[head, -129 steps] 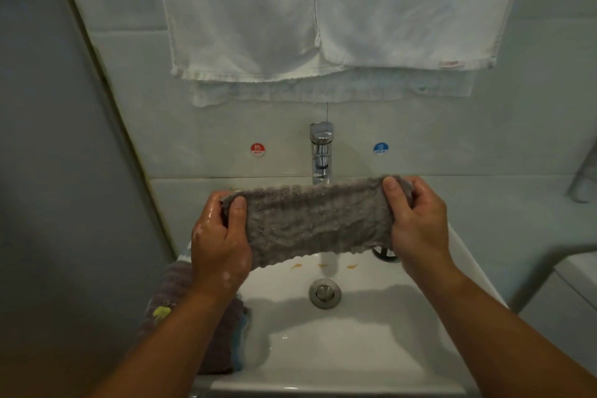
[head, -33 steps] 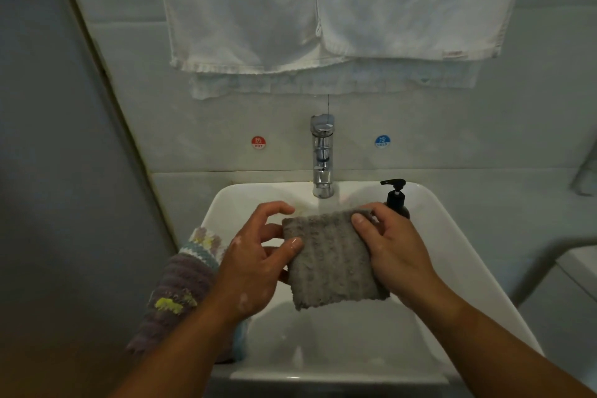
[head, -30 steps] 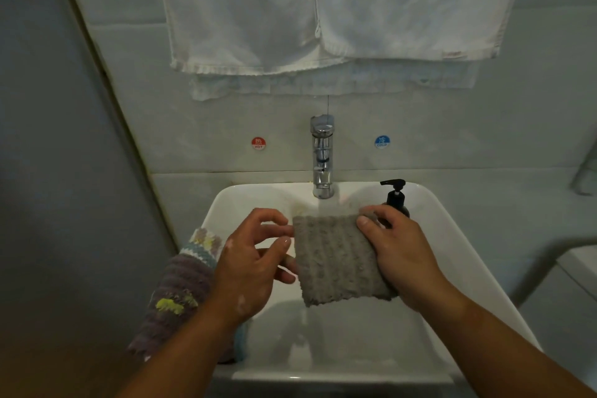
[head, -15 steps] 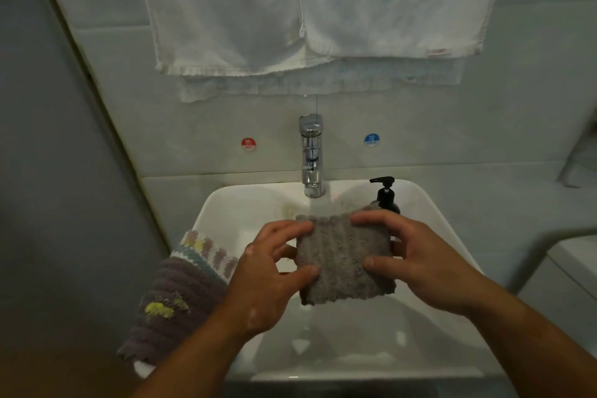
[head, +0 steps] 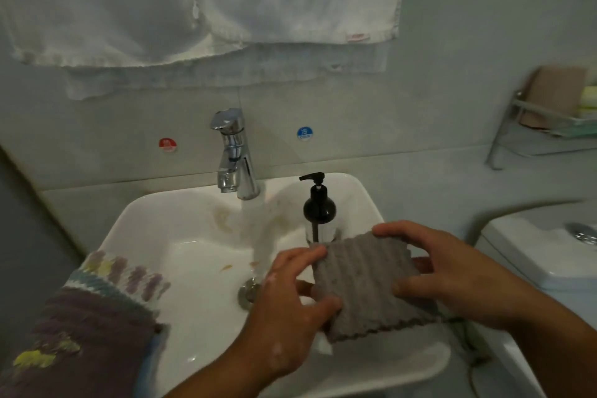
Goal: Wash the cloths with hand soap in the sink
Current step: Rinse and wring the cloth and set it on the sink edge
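A folded grey ribbed cloth (head: 365, 284) is held over the right side of the white sink (head: 181, 236). My left hand (head: 290, 307) pinches its left edge between thumb and fingers. My right hand (head: 452, 275) grips its right edge, fingers on top and thumb on the face. Water runs from the chrome tap (head: 234, 155) into the basin, just left of the cloth. A black hand-soap pump bottle (head: 318, 207) stands on the sink's back right, directly behind the cloth. A purple patterned cloth (head: 87, 323) lies over the sink's left rim.
White towels (head: 200, 0) hang on the wall above the tap. A toilet cistern (head: 542, 245) stands close on the right. A wire wall rack (head: 549, 119) with items is at the far right. The drain (head: 247, 292) sits mid-basin.
The cloth, first stretched wide under the tap, has been folded into a small square. Both hands have carried it rightwards, clear of the running stream. The view has swung right.
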Demonstrator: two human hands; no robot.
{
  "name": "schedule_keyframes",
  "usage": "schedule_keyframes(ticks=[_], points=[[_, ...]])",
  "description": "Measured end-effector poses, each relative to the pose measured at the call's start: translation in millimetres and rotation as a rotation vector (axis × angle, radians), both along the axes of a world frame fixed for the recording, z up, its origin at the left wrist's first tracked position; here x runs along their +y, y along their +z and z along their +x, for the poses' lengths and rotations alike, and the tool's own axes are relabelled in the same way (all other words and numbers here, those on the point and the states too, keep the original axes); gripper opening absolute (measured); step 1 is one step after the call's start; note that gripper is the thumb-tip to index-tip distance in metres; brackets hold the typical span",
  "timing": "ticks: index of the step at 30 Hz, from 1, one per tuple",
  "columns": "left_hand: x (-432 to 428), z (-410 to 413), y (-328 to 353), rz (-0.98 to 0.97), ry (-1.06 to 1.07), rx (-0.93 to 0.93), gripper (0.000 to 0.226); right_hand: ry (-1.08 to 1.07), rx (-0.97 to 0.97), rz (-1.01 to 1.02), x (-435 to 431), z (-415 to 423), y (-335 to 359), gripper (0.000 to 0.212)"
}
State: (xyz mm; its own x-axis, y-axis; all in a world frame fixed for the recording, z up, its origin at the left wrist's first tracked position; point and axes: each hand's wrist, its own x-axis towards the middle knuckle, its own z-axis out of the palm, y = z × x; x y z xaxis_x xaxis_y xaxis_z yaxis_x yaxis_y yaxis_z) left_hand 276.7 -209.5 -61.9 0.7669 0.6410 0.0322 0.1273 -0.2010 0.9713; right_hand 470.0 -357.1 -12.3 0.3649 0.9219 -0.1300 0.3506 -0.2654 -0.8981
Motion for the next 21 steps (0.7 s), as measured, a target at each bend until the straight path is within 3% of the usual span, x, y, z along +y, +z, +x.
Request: schedule_keyframes(ticks=[3, 7, 10, 14, 16, 21], points=[[-9.7, 40.8, -3.7, -0.026, 0.007, 0.004, 0.064, -0.06, -0.039, -0.072, -2.4, 29.8, 1.9, 0.06], [9.4, 102.2, 2.2, 0.116, 0.045, 0.06, 0.066, -0.252, -0.097, 0.034, 24.1, 69.8, -7.2, 0.055], [26.9, 137.0, 3.7, 0.278, 0.108, 0.165, 0.064, -0.325, -0.021, 0.093, 53.5, 89.7, -30.8, 0.055], [27.6, 149.1, 1.7, 0.438, 0.118, 0.165, 0.047, -0.373, 0.063, 0.144, 71.5, 96.3, -54.0, 0.048], [20.9, 143.4, -0.1, 0.429, 0.09, 0.153, 0.039, -0.382, 0.061, 0.134, 69.1, 97.3, -59.8, 0.046], [13.7, 129.3, -2.5, 0.459, 0.122, 0.189, 0.034, -0.437, -0.109, 0.081, 46.8, 101.1, -63.7, 0.048]])
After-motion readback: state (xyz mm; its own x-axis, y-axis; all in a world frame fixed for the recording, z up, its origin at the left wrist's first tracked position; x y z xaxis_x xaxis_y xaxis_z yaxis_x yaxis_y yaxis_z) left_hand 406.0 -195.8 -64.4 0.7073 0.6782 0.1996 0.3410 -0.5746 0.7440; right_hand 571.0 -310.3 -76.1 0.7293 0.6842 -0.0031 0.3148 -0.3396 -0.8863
